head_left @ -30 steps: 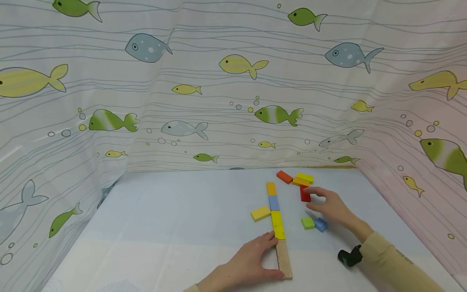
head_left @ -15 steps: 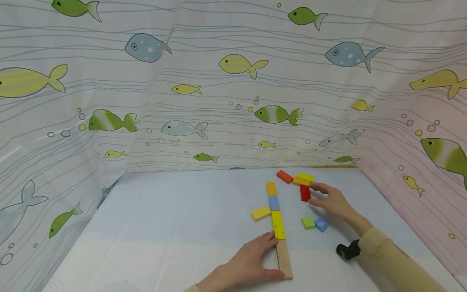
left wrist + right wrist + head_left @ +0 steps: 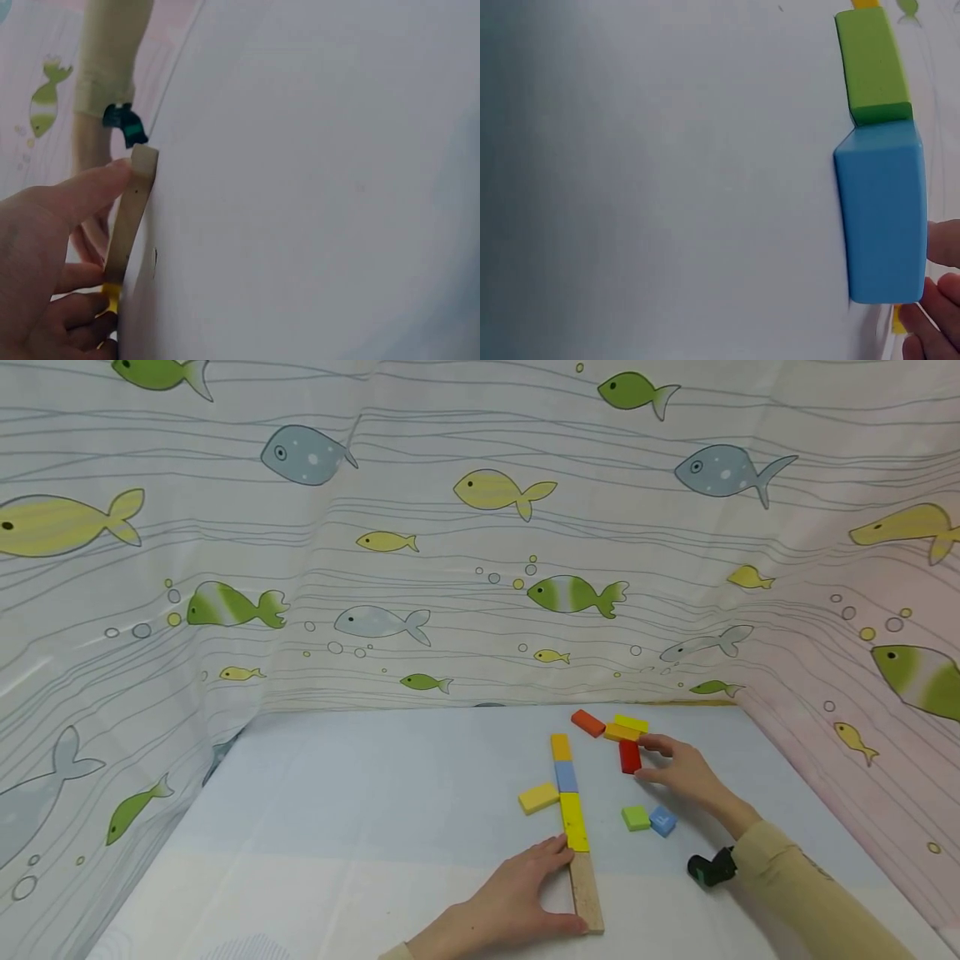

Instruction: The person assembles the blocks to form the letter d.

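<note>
My left hand lies along the left side of a row, thumb at the near end of a wooden plank, fingertips by the yellow block. In the left wrist view my left hand touches the plank without wrapping round it. A blue block and an orange block continue the row. At the right, my right hand has thumb and finger apart beside a red block on the table. In the right wrist view a blue block partly hides its fingers.
A pale yellow block touches the row's left side. Nearer my right wrist are a green block and a small blue block. Orange-red, orange and yellow blocks lie at the back. Fish-patterned cloth surrounds the table.
My right hand has drawn slightly back and to the right from the red block, its finger moving off the block's top. The left hand keeps its place.
</note>
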`<state>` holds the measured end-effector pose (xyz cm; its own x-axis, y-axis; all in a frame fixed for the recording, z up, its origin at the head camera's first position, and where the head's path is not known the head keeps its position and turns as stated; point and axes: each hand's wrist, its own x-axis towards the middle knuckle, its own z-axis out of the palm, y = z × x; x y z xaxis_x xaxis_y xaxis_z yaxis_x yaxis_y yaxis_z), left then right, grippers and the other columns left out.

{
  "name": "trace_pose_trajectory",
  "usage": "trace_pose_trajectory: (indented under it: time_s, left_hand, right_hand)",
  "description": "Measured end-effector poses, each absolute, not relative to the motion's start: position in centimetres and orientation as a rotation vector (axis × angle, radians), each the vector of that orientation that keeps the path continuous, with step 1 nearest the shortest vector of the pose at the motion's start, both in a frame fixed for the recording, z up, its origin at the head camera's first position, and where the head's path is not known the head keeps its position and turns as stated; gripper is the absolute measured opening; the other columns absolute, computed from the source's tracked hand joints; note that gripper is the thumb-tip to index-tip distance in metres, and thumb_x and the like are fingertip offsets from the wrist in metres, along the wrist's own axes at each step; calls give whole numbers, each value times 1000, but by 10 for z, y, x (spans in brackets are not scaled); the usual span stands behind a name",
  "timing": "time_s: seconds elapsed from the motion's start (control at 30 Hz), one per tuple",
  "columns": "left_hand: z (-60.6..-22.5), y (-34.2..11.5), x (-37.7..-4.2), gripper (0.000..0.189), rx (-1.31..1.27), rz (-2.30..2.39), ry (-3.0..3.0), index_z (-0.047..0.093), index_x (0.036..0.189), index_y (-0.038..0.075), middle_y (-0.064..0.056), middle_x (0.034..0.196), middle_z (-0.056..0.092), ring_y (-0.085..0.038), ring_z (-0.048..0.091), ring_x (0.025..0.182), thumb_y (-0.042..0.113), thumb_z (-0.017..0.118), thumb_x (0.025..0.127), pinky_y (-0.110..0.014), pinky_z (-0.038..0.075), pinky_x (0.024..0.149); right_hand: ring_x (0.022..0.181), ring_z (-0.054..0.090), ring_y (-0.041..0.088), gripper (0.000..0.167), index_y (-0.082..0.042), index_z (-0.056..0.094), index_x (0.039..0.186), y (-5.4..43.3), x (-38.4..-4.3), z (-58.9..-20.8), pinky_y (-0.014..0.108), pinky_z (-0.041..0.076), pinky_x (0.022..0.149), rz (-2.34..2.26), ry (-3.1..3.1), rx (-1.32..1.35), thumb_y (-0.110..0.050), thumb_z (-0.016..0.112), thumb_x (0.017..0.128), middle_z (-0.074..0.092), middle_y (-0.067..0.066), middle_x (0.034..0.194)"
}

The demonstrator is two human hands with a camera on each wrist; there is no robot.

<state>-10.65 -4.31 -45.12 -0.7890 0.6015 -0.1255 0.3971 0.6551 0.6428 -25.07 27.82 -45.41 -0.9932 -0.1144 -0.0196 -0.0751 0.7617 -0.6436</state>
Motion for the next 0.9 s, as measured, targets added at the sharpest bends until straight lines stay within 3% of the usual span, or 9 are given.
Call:
trace_pose_trajectory:
  time_s: [0.9]
  left_hand:
    - [-455,-43,-108,80,789,871,2538,46,150,29,10,161,34,-14,34,147,65,69,83,-48,40,114]
  right_hand:
    - [134,40,48,70,-4,45,147,275,-259,-463,66,37,108,-1052,2899,-202,-25,75,88,45,25,149]
